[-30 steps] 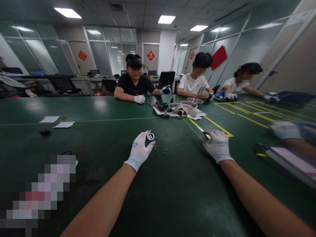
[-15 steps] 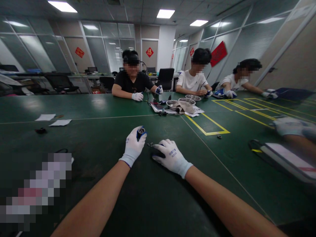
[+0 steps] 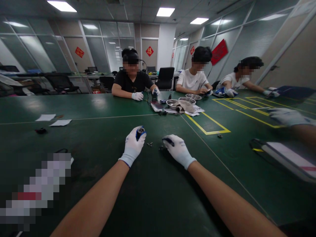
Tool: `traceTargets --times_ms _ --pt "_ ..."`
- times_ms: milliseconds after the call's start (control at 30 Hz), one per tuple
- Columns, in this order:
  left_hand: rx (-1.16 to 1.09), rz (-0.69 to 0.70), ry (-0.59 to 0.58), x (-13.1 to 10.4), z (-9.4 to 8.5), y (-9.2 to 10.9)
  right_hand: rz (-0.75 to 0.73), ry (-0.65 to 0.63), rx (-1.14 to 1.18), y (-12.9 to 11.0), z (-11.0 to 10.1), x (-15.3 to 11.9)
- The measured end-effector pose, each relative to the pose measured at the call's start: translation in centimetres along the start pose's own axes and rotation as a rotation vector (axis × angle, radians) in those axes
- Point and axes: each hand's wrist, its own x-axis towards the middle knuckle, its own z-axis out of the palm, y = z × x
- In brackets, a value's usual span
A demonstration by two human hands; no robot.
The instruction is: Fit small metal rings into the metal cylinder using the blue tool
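Observation:
My left hand [image 3: 134, 143], in a white glove with blue palm, is closed around a dark cylindrical part [image 3: 140, 131] whose round, metal-rimmed end faces up. To the right, my right hand [image 3: 178, 149], gloved alike, is low over the table with its fingers curled together; what they hold, if anything, is hidden. Close to those fingers lies a small dark piece [image 3: 161, 148]. Several tiny metal pieces, like nuts [image 3: 149, 144], sit in a loose group between the two hands.
The green table [image 3: 98, 131] carries metal bowls [image 3: 172, 104] with a cloth [image 3: 185, 107], papers [image 3: 60, 122], a dark part [image 3: 40, 130], a small ring [image 3: 219, 136] and a white case-like object [image 3: 291, 158]. A co-worker's gloved hand [image 3: 283, 116] reaches in at right; three people sit opposite.
My right hand has moved right, away from the tiny metal pieces, and its fingers have drawn together. My left hand stays nearly still with the cylindrical part. The co-worker's hand at right has shifted left.

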Motion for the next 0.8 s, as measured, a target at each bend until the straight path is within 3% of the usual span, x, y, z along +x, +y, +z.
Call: traceTargets --times_ms 100,200,500,800 --pt "-0.007 -0.001 -0.002 0.1 -0.1 0.0 0.202 0.152 0.088 3.1 -1.7 0.7" --pt "0.006 -0.013 -0.001 0.2 -0.2 -0.1 0.268 0.228 0.039 5.2 -3.5 1.0" --pt "0.001 -0.006 -0.013 0.2 -0.3 0.2 0.399 0.242 -0.164 8.2 -6.0 1.4" --pt "-0.028 -0.026 -0.022 0.2 0.0 0.0 0.527 0.282 -0.503 13.8 -11.6 0.0"
